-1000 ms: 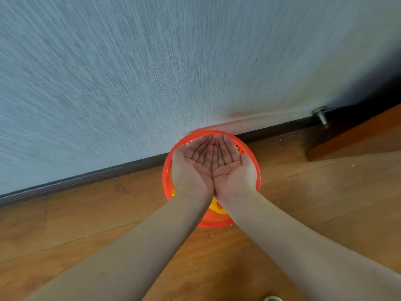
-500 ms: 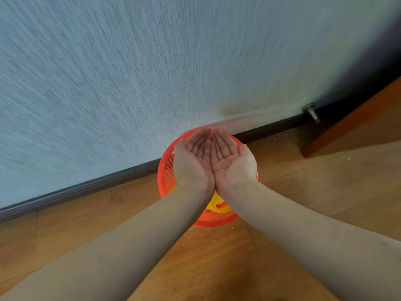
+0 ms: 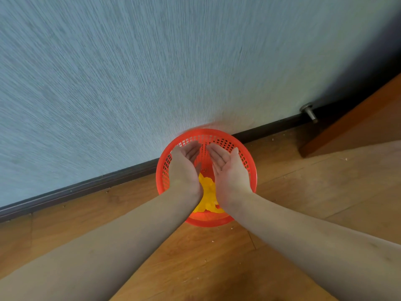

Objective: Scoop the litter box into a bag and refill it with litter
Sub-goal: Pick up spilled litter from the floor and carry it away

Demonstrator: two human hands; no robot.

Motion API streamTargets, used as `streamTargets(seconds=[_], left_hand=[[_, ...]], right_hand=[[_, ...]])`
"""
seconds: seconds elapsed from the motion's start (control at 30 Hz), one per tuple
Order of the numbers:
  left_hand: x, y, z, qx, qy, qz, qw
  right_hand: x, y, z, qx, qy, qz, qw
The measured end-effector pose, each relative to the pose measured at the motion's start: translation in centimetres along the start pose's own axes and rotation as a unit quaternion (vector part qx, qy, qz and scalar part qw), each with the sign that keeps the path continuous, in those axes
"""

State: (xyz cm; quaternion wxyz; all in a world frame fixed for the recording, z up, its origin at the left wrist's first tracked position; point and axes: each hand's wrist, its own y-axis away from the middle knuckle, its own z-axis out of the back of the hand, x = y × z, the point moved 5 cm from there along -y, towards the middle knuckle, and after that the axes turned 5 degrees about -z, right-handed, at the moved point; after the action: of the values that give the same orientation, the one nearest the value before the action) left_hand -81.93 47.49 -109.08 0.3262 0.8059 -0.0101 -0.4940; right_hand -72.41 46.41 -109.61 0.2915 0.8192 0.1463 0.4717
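The red perforated basket (image 3: 206,221) stands on the wood floor (image 3: 303,192), its far rim touching the dark skirting (image 3: 86,187) beneath the grey-blue wall (image 3: 152,61). Yellow material (image 3: 207,192), possibly a bag, lies inside; I cannot identify it further. My left hand (image 3: 184,164) and right hand (image 3: 227,168) hover over the basket, palms turned inward, fingers straight, a gap between them, holding nothing. Judgement: the basket is thin moulded plastic, light and fairly stiff but liable to flex; best taken at opposite points on the rim. Loose crumbs lie scattered on the floor. A metal doorstop (image 3: 309,111) projects from the skirting beside a wooden door (image 3: 358,127).
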Motion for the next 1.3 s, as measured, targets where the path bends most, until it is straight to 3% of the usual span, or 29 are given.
streamTargets(seconds=[0.2, 0.33, 0.57, 0.63, 0.67, 0.77, 0.87, 0.97, 1.1, 1.17, 1.3], left_hand=[[-1.3, -0.4, 0.0, 0.004, -0.043, -0.012, 0.999], [-2.5, -1.0, -0.3, 0.009, -0.140, -0.028, 0.990], [-3.5, -3.4, -0.2, 0.067, -0.319, -0.067, 0.943], [-3.9, -3.6, -0.1, 0.105, -0.409, -0.123, 0.898], [-4.2, -3.5, -0.3, 0.127, -0.467, -0.163, 0.859], [-4.6, -3.1, -0.5, 0.140, -0.613, -0.305, 0.716], [-4.5, -2.4, -0.9, 0.151, -0.675, -0.423, 0.586], [-3.6, -2.3, -1.1, 0.182, -0.704, -0.484, 0.487], [-3.7, -1.6, -0.6, 0.113, -0.760, -0.526, 0.366], [-3.6, -1.3, -0.1, 0.111, -0.747, -0.547, 0.360], [-2.7, -0.5, 1.2, 0.161, -0.715, -0.529, 0.428]], right_hand=[[0.1, -0.1, 0.3, 0.030, 0.086, -0.003, 0.996], [0.9, -0.3, 0.2, 0.036, 0.171, 0.017, 0.985], [3.2, -0.9, -0.1, 0.010, 0.388, 0.093, 0.917], [3.7, -1.0, -0.2, 0.020, 0.469, 0.091, 0.878], [4.0, -1.0, -0.2, 0.026, 0.508, 0.096, 0.855], [4.5, -0.8, -0.1, 0.043, 0.615, 0.142, 0.774], [4.2, -0.3, 0.1, 0.039, 0.701, 0.195, 0.685], [3.6, -0.5, 0.3, 0.055, 0.760, 0.201, 0.616], [3.0, -1.0, 1.0, 0.076, 0.809, 0.240, 0.531], [2.6, -0.9, 1.2, 0.060, 0.824, 0.270, 0.494], [1.5, 0.1, 0.9, 0.014, 0.837, 0.286, 0.467]])
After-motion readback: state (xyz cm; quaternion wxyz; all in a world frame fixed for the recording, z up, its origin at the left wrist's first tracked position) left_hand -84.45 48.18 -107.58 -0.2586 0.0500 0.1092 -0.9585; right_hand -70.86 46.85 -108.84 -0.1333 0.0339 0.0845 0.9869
